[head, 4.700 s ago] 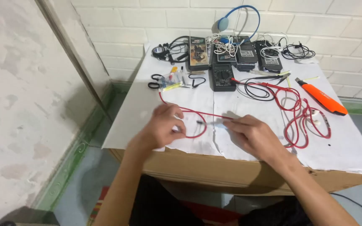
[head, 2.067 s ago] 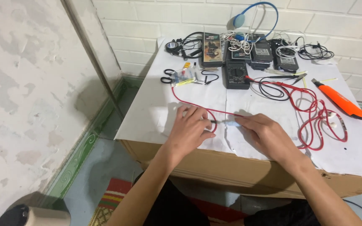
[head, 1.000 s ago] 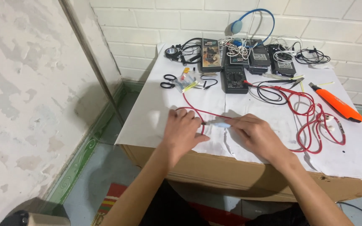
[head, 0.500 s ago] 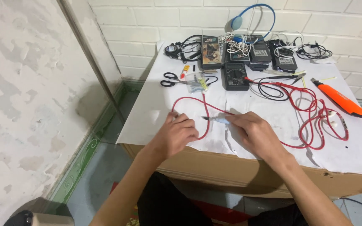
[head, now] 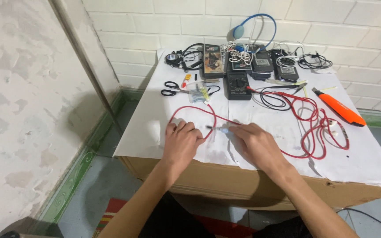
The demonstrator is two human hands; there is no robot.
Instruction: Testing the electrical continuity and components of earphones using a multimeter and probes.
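Fingers (head: 189,130) of left hand (head: 181,143) curled on thin red insulated wire (head: 212,118); fingers (head: 239,130) of right hand (head: 255,145) pinched on same wire's small dark tip (head: 211,127), between both hands. Wire looped just beyond left fingers over white paper-covered tabletop (head: 155,128). Farther beyond: black-handled scissors (head: 171,88), black rectangular multimeter (head: 237,85). Right of right fingers: orange plastic-handled tool (head: 339,107).
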